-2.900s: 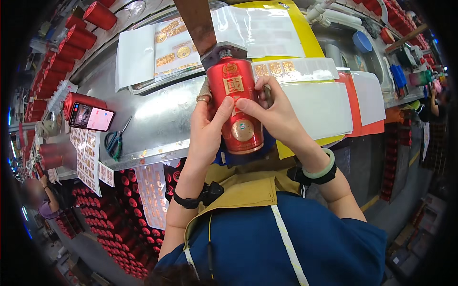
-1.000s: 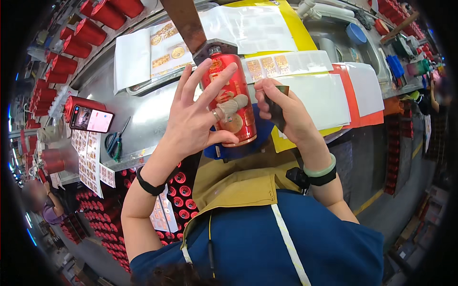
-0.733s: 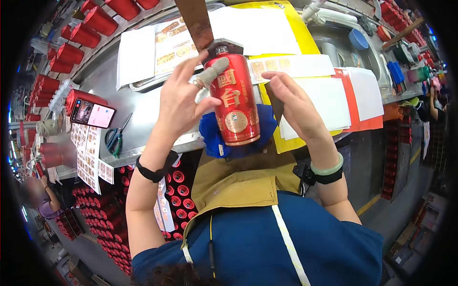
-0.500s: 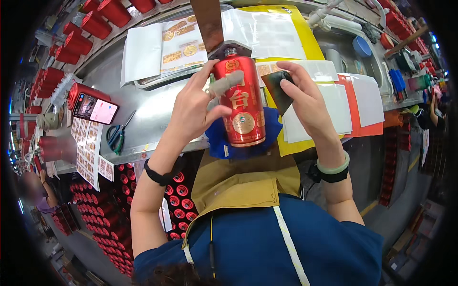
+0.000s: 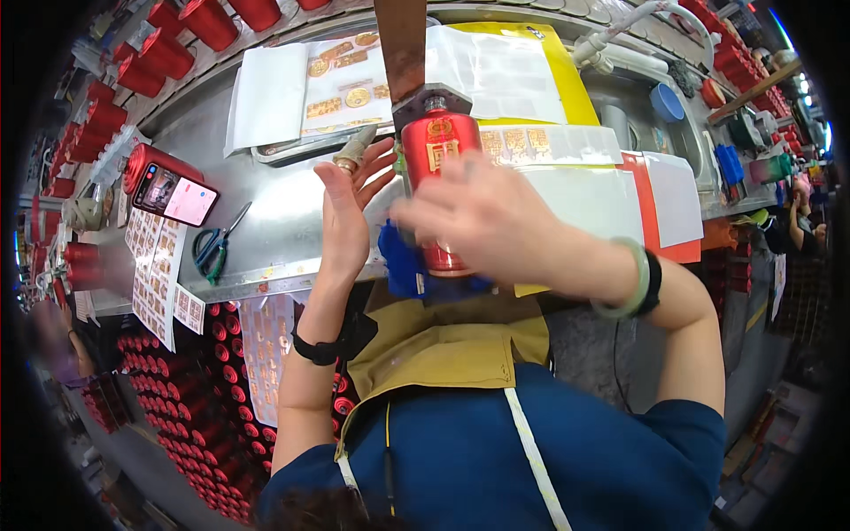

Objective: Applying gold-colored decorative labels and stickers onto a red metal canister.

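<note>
A red bottle (image 5: 440,131) with gold lettering and emblems lies with its neck at a dark metal bracket (image 5: 423,99) and its base over a blue cloth (image 5: 400,265). Beside its left side is my left hand (image 5: 347,221), palm turned inward and fingers spread, holding nothing. A pale cover wraps one of its fingers. My right hand (image 5: 487,208) is over the bottle's lower half, smeared by motion; whether it holds anything cannot be made out. A strip of gold decals (image 5: 540,144) lies right of the bottle.
Gold decal sheets (image 5: 356,96) and a yellow folder (image 5: 571,66) lie beyond. At left are a phone (image 5: 177,196) against a red bottle, green-handled scissors (image 5: 211,252) and more decals (image 5: 155,274). A sink (image 5: 686,142) is at right; rows of red bottles (image 5: 181,398) stand below.
My right hand has swung left across the bottle, and the dark flat piece it held no longer shows. The left hand has drawn back from the bottle and turned its palm inward.
</note>
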`<state>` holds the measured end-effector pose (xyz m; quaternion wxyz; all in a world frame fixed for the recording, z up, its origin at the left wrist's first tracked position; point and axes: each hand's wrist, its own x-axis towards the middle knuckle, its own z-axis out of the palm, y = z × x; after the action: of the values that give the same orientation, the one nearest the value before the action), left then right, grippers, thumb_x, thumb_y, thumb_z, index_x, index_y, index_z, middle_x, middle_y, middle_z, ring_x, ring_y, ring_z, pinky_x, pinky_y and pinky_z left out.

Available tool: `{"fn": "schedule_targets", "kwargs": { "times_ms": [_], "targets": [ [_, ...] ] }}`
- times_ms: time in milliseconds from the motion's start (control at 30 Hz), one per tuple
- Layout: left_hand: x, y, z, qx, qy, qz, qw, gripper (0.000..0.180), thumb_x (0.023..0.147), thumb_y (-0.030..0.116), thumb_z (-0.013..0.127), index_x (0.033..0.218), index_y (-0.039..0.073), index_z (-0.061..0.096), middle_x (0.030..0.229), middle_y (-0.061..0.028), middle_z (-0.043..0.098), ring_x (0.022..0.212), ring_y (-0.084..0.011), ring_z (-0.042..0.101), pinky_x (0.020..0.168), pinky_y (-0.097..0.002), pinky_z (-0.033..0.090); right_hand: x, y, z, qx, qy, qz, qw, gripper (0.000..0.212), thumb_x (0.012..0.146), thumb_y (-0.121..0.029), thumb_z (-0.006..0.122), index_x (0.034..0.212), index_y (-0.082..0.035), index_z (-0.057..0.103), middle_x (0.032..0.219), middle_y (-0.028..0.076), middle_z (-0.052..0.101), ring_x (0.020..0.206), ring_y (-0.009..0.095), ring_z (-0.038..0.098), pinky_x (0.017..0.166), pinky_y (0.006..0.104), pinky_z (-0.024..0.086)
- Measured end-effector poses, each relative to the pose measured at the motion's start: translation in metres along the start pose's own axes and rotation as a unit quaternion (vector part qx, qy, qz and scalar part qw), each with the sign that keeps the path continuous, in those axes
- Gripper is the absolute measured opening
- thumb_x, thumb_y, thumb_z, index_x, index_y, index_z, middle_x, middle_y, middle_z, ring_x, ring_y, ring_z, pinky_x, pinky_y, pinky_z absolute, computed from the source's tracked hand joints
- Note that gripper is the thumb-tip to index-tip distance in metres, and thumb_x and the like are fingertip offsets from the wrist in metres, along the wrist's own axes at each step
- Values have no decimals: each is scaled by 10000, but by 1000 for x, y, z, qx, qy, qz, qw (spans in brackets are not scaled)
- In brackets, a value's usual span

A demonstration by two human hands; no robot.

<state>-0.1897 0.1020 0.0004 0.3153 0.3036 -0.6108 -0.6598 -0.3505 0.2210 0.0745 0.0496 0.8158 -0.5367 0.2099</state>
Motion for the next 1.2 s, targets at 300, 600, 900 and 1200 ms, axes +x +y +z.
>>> {"fn": "schedule_targets", "kwargs": {
  "times_ms": [300, 600, 900, 1200],
  "targets": [
    [-20, 11, 0, -120, -27, -103, 987, 1179, 876, 893, 40, 1511, -39, 385, 1452, -236, 536, 1345, -324, 541, 1145, -457, 425, 2, 69, 4, -15, 118, -87, 989, 228, 850, -109, 676, 1041, -225, 718, 1006, -61, 696, 843, 193, 587, 799, 364, 478],
    [-26, 14, 5, -107, -71, -98, 987, 1205, 875, 890, 25, 1526, -59, 381, 1520, -200, 487, 1440, -287, 441, 1219, -467, 321, -20, 62, -8, 20, 188, 57, 980, 225, 799, -48, 743, 1000, -149, 745, 958, 20, 750, 789, 216, 631, 752, 361, 463],
    [-20, 12, 21, -96, -78, -149, 981, 1181, 886, 892, 59, 1532, -51, 356, 1476, -185, 517, 1398, -270, 470, 1218, -431, 286, -56, -6, 0, 143, 127, 13, 981, 263, 775, -78, 733, 1027, -153, 750, 932, -37, 731, 692, 170, 560, 749, 303, 440],
    [-23, 8, 23, -117, -111, -143, 976, 1231, 855, 921, 62, 1577, -59, 247, 1535, -206, 435, 1420, -281, 445, 1222, -408, 275, -75, -15, 9, 91, 150, -132, 976, 227, 784, -23, 717, 975, -140, 756, 973, 2, 759, 811, 163, 663, 746, 311, 426]
  ]
}}
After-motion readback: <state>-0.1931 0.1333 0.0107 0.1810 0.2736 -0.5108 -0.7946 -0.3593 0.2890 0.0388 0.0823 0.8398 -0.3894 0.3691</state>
